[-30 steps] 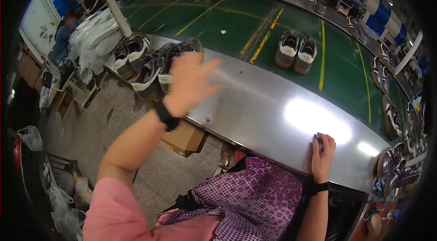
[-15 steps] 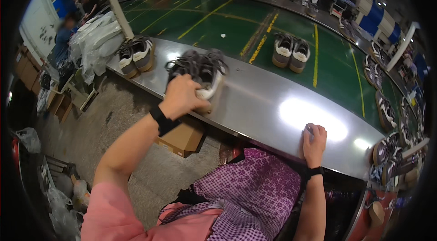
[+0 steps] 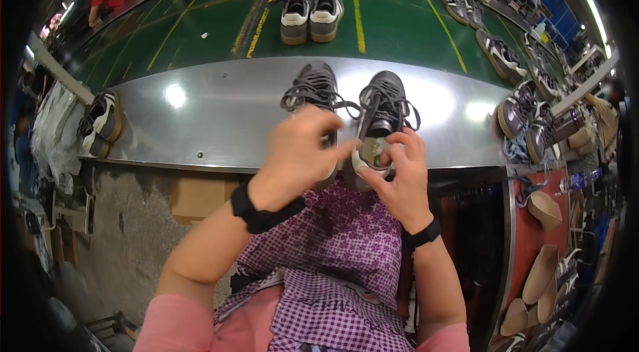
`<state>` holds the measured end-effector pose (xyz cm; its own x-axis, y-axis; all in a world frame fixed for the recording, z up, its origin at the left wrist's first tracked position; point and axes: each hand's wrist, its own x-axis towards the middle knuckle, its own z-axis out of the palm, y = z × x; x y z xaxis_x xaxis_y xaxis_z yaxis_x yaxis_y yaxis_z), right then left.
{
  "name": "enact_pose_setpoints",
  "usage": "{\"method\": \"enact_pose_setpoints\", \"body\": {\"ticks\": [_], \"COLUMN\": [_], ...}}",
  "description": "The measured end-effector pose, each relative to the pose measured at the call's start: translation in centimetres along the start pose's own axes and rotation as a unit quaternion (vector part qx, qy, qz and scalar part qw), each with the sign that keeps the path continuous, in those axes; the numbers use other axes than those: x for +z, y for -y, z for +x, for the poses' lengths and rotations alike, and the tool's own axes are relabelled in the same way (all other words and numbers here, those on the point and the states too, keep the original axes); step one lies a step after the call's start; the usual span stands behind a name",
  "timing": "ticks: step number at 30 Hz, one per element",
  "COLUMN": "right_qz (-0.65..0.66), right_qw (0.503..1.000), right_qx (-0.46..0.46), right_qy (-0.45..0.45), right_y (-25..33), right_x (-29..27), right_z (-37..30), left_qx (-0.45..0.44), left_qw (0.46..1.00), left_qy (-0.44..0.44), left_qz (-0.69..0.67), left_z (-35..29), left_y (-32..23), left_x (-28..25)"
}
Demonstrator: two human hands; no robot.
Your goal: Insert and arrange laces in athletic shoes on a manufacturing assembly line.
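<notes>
A pair of grey sneakers with dark laces stands at the metal ledge's near edge, toes pointing away from me. My right hand [image 3: 403, 176] grips the heel of the right sneaker [image 3: 385, 96], thumb at the back and fingers curled at the collar. The inside of that shoe shows a pale insole. My left hand [image 3: 293, 159] is over the heel of the left sneaker [image 3: 316, 79] and hides much of it. One left finger reaches across toward the right sneaker's collar. Motion smears that hand, so its grip is unclear.
Beyond the metal ledge [image 3: 173, 126] runs a green belt [image 3: 193, 26] carrying another sneaker pair [image 3: 311, 19]. More sneakers [image 3: 103, 122] stand at the ledge's left end. Several shoes line the right side, above a red surface [image 3: 526, 232] with tan sole-shaped pieces [image 3: 540, 275]. A cardboard box [image 3: 200, 195] lies below.
The sneaker pair has come from the left to in front of me and now stands apart. My right hand left the bare ledge for the right sneaker's heel. My view has turned right.
</notes>
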<state>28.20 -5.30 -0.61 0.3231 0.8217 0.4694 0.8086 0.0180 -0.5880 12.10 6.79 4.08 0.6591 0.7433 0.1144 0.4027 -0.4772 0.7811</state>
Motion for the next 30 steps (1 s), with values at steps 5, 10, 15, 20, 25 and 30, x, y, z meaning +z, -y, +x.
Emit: {"method": "enact_pose_setpoints", "body": {"ticks": [5,10,15,20,25,30], "right_qz": [-0.029,-0.055,0.139,0.114,0.163,0.23], "right_qw": [0.999,0.992,0.98,0.967,0.925,0.895], "right_qx": [-0.04,-0.062,0.113,0.104,0.181,0.181], "right_qy": [0.016,-0.1,0.092,0.202,0.29,0.337], "right_y": [-0.7,3.2,7.7,8.6,8.8,7.1], "right_x": [1.0,1.0,1.4,2.8,2.3,0.6], "right_z": [-0.4,-1.6,-8.7,-13.4,-15.0,-14.0], "left_qx": [-0.029,0.001,-0.005,0.03,0.039,-0.07], "left_qw": [0.982,0.997,0.999,0.994,0.989,0.988], "left_qy": [-0.18,-0.022,0.001,0.069,0.127,0.129], "left_qz": [0.044,-0.068,0.032,0.081,0.072,-0.04], "left_z": [-2.1,-0.9,-10.6,-19.6,-21.6,-20.0], "left_y": [5.5,6.7,4.0,4.8,5.6,4.8], "left_x": [0.8,0.5,1.5,2.0,1.7,-1.0]}}
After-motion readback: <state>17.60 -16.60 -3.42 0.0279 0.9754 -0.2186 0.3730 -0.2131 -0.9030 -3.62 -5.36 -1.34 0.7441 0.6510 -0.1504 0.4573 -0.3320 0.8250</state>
